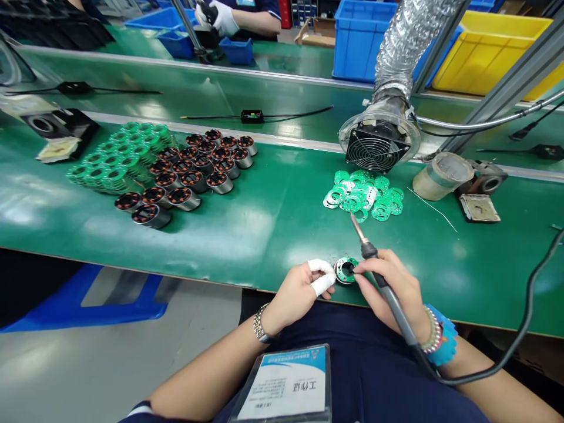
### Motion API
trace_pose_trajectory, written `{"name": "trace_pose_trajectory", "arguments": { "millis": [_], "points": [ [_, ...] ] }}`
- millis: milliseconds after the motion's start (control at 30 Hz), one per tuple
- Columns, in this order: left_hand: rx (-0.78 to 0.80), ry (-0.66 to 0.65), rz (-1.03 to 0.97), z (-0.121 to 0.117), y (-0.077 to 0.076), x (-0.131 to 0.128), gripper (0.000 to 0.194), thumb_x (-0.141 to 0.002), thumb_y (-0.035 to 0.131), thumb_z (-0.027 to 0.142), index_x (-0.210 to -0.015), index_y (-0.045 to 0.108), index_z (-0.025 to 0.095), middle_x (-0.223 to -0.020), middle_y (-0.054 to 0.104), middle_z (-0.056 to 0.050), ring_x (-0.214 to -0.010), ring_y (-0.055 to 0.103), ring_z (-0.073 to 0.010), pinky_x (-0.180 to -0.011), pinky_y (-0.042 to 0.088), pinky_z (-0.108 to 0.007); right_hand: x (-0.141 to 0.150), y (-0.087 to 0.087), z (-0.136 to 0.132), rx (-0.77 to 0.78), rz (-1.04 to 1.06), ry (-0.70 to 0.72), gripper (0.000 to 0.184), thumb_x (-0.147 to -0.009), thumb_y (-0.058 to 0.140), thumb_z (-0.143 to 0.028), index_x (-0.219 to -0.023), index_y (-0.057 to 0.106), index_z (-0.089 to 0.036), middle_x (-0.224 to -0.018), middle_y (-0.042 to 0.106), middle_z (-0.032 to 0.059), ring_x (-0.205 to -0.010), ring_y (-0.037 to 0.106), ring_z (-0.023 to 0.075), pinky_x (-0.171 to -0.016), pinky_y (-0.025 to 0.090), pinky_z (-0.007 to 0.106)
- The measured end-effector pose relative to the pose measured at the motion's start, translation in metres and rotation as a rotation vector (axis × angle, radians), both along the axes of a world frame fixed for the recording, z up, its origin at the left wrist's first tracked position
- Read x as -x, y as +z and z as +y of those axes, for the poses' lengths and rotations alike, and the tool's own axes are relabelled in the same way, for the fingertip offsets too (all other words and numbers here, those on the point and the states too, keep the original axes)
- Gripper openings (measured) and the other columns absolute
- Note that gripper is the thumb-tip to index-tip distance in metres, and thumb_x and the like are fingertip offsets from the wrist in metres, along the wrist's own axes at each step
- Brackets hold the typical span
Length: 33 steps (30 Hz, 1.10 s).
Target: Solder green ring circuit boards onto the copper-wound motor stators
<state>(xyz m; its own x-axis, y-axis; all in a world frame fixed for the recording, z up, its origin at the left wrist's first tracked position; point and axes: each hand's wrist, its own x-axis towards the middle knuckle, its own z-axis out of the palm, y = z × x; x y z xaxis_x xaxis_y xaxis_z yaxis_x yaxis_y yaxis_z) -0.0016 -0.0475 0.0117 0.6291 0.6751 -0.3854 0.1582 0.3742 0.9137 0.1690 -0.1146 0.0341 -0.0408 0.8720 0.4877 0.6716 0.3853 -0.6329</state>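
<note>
At the table's near edge, my left hand pinches a small round motor part with a green ring-shaped circuit board on top. White covers wrap its thumb and a finger. My right hand holds a soldering iron, its tip pointing up and away from the board. The thumb and index finger of that hand also touch the board's right side. Beyond the iron's tip lies a loose pile of green ring boards.
Copper-wound motor stators stand in rows at left, beside stacked green boards. A fume fan hangs over the board pile. Right of it are a round tub, solder wire and an iron stand. A co-worker's gloved hand shows across the bench.
</note>
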Motion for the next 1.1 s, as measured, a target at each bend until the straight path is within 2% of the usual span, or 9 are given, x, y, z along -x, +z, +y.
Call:
{"name": "trace_pose_trajectory", "arguments": {
  "millis": [67, 133, 233, 300, 500, 900, 1000, 1100],
  "points": [
    [0.006, 0.003, 0.015, 0.001, 0.0, -0.001, 0.016, -0.076, 0.058, 0.029, -0.075, 0.055, 0.013, -0.062, 0.058, 0.0, -0.055, 0.055, -0.0093, -0.059, 0.046, -0.023, -0.006, 0.004, -0.006, 0.007, 0.043, 0.003, 0.022, -0.077, 0.054, -0.004, -0.094, 0.058, -0.019, -0.081, 0.06, 0.0049, -0.076, 0.054, 0.0172, -0.066, 0.047, 0.032],
    [0.01, 0.004, 0.026, 0.002, 0.001, -0.001, 0.016, -0.075, 0.058, 0.028, -0.073, 0.055, 0.013, -0.061, 0.058, 0.0, -0.054, 0.055, -0.009, -0.058, 0.046, -0.023, -0.013, 0.009, -0.013, 0.011, 0.07, 0.054, 0.028, -0.077, 0.055, -0.003, -0.1, 0.058, -0.018, -0.075, 0.059, 0.004, -0.07, 0.053, 0.0156, -0.061, 0.046, 0.029],
    [0.021, 0.009, 0.03, 0.002, 0.001, -0.002, 0.015, -0.075, 0.058, 0.027, -0.073, 0.054, 0.013, -0.06, 0.058, 0.001, -0.054, 0.055, -0.0091, -0.058, 0.046, -0.023, -0.021, 0.015, -0.022, -0.006, 0.082, 0.13, 0.038, -0.076, 0.056, -0.005, -0.112, 0.055, -0.017, -0.075, 0.06, 0.0048, -0.068, 0.054, 0.0158, -0.06, 0.047, 0.031],
    [0.022, 0.012, 0.03, 0.002, 0.001, -0.002, 0.015, -0.074, 0.059, 0.027, -0.072, 0.054, 0.013, -0.06, 0.058, 0.001, -0.054, 0.056, -0.0093, -0.058, 0.046, -0.023, -0.023, 0.018, -0.026, 0.008, 0.092, 0.152, 0.037, -0.075, 0.056, -0.005, -0.11, 0.057, -0.017, -0.076, 0.06, 0.0053, -0.068, 0.055, 0.0163, -0.061, 0.047, 0.032],
    [0.002, 0.001, 0.026, 0.002, -0.004, -0.001, 0.016, -0.075, 0.058, 0.028, -0.076, 0.055, 0.013, -0.062, 0.059, 0.0, -0.055, 0.056, -0.0095, -0.059, 0.046, -0.023, -0.023, 0.018, -0.03, 0.095, 0.129, 0.153, 0.029, -0.075, 0.054, -0.003, -0.1, 0.062, -0.015, -0.07, 0.059, 0.0045, -0.064, 0.054, 0.0147, -0.056, 0.046, 0.029],
    [0.016, 0.009, 0.034, 0.002, -0.001, -0.002, 0.014, -0.075, 0.058, 0.027, -0.075, 0.055, 0.013, -0.062, 0.058, 0.0, -0.054, 0.056, -0.0091, -0.057, 0.047, -0.023, -0.023, 0.019, -0.03, 0.09, 0.09, 0.167, 0.027, -0.075, 0.054, -0.005, -0.099, 0.062, -0.015, -0.069, 0.06, 0.0045, -0.063, 0.055, 0.0155, -0.056, 0.047, 0.03],
    [0.014, 0.008, 0.029, 0.002, -0.003, -0.002, 0.015, -0.075, 0.058, 0.027, -0.075, 0.055, 0.013, -0.062, 0.058, 0.0, -0.055, 0.056, -0.0093, -0.057, 0.047, -0.023, -0.026, 0.019, -0.03, 0.069, 0.086, 0.151, 0.029, -0.077, 0.054, -0.007, -0.104, 0.06, -0.017, -0.072, 0.062, 0.004, -0.066, 0.058, 0.0155, -0.061, 0.049, 0.03],
    [0.015, 0.009, 0.034, 0.002, -0.003, -0.002, 0.015, -0.075, 0.058, 0.027, -0.075, 0.055, 0.013, -0.062, 0.058, 0.0, -0.054, 0.056, -0.0093, -0.057, 0.046, -0.023, -0.027, 0.01, -0.023, 0.057, 0.049, 0.05, 0.028, -0.081, 0.054, -0.009, -0.106, 0.057, -0.02, -0.08, 0.066, 0.0034, -0.075, 0.062, 0.0156, -0.071, 0.051, 0.029]
  ]
}}
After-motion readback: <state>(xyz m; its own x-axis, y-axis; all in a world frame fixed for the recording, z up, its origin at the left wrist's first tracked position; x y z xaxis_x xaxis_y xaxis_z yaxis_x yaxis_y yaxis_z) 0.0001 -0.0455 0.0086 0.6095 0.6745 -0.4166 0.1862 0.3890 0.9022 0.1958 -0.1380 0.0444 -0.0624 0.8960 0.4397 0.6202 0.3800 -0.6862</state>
